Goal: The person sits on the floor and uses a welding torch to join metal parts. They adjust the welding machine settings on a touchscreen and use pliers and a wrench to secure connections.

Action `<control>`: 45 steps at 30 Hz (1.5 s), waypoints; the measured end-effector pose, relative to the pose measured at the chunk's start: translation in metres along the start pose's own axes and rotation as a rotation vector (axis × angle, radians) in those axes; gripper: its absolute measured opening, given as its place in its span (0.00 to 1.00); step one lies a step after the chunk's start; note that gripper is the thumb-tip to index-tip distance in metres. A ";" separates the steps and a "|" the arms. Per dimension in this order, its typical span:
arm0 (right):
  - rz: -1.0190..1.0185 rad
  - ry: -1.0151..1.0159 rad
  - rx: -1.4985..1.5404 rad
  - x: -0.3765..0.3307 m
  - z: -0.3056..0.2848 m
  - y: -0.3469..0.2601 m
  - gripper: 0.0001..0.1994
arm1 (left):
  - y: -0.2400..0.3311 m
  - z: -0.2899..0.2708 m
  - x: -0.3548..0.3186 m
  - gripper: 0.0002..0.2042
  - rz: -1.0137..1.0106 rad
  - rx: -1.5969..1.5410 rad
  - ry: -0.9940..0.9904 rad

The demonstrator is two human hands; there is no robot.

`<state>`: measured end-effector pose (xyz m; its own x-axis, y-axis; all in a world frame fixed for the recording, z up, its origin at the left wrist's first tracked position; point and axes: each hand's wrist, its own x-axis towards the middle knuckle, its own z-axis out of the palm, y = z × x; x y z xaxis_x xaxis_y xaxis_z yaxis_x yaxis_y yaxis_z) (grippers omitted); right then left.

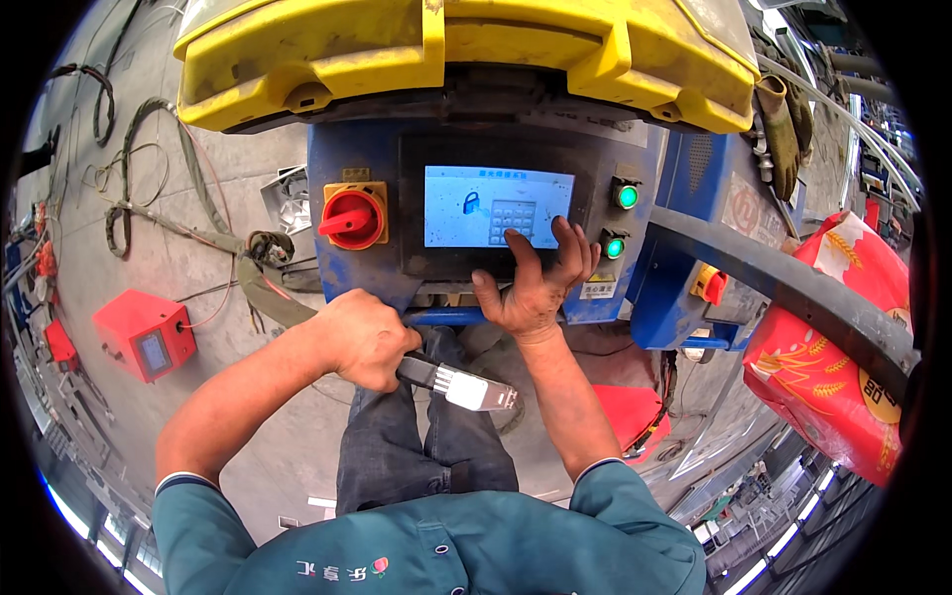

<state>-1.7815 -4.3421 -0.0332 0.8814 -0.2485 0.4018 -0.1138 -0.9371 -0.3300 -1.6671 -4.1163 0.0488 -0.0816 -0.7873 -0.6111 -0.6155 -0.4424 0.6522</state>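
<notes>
My left hand [369, 339] is closed around the black handle of a tool with a flat, silver metal head [474, 389]; the tool points to the right, in front of my legs. My right hand [540, 283] has its fingers apart and holds nothing. One fingertip lies at the keypad on the lit blue touchscreen [461, 223], where a padlock picture also shows; I cannot tell if it presses. The screen sits in the dark front panel of a blue machine [382, 268]. A red rotary switch [351, 218] is left of the screen, and green-lit buttons [626, 195] are on its right.
A yellow cover [496, 45] overhangs the panel's far side. A dark bar [783, 273] crosses at right above a red printed sack [843, 367]. Wrapped hoses [183, 233] and a red box with a small display [146, 335] lie on the left floor. Gloves [781, 139] hang far right.
</notes>
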 end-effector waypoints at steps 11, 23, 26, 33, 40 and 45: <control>0.019 -0.018 -0.054 0.005 -0.001 -0.005 0.31 | -0.001 0.001 0.001 0.15 0.004 0.001 -0.010; 0.035 0.034 0.062 -0.015 -0.011 0.011 0.31 | -0.001 0.001 0.002 0.16 0.002 0.006 -0.034; 0.043 0.032 0.016 -0.013 -0.008 0.007 0.28 | 0.000 0.000 0.002 0.16 -0.001 0.006 -0.034; 0.033 0.039 0.016 -0.016 -0.007 0.009 0.27 | 0.000 -0.002 0.003 0.16 -0.009 0.017 -0.059; 0.048 0.016 0.018 -0.012 -0.010 0.007 0.25 | 0.000 0.000 0.003 0.17 -0.009 0.016 -0.048; 0.037 0.078 0.065 -0.015 -0.010 0.010 0.26 | -0.002 0.002 0.003 0.16 0.002 0.015 -0.028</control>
<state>-1.8007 -4.3496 -0.0344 0.8384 -0.3037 0.4525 -0.1138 -0.9096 -0.3995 -1.6681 -4.1171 0.0445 -0.1045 -0.7756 -0.6225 -0.6274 -0.4343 0.6464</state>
